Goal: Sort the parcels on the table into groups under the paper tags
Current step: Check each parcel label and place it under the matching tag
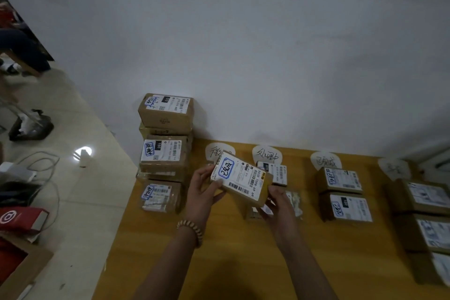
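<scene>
Cardboard parcel (pixel 241 179): small brown carton with a white shipping label and a blue-boxed handwritten mark, held tilted above the table at frame centre, in front of the leftmost paper tag (pixel 220 153).
Left hand (pixel 203 194): thumb and fingers curled round the carton's left end.
Right hand (pixel 280 204): grips the lower right end from beneath.
Handling: looks stiff and light, since fingertips alone carry it; the bare cardboard ends should give surer purchase than the slick label face.
Likely group: its mark seems to match the two boxes (pixel 341 180) under the third tag (pixel 326 161), right of centre.
Edges: the wooden table (pixel 219 263) ends in a diagonal left edge just beside the unsorted stack (pixel 165 144); the wall closes off the far side.
Open room: bare wood across lower centre and below those two boxes; the way right passes over a small parcel (pixel 272 174) and a clear bag (pixel 294 202).
</scene>
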